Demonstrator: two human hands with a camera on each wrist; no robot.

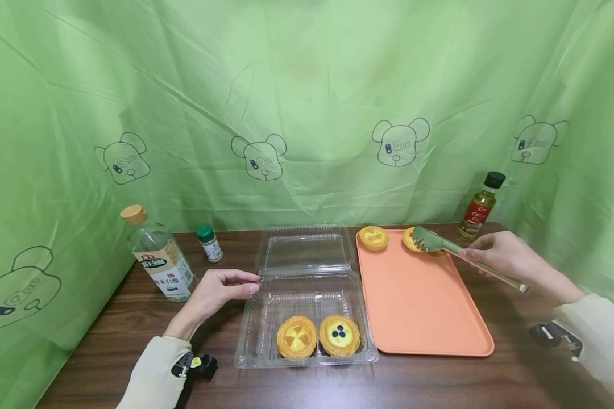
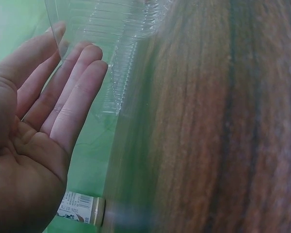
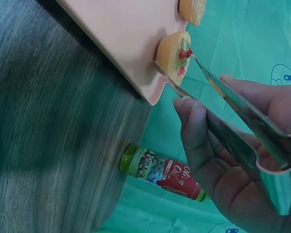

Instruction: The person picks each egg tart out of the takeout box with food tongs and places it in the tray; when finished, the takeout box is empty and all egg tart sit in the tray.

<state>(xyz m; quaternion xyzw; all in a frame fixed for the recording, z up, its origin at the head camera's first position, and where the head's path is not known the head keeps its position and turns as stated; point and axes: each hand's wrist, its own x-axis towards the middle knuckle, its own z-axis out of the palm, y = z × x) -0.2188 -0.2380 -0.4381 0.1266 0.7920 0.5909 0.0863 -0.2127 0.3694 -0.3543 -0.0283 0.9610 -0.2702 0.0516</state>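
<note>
My right hand holds metal tongs over the far right corner of the orange tray. In the right wrist view the tips of the tongs straddle a fruit-topped egg tart with red pieces on it. A plain yellow tart sits at the tray's far left corner. My left hand pinches the left edge of a clear plastic clamshell box between thumb and finger. Side by side in its near half lie a tart with a wedge pattern and one with blueberries.
A large vinegar bottle and a green-capped spice jar stand left of the box. Beyond the tray's far right corner is an olive oil bottle. Green cloth hangs behind and beside the wooden table.
</note>
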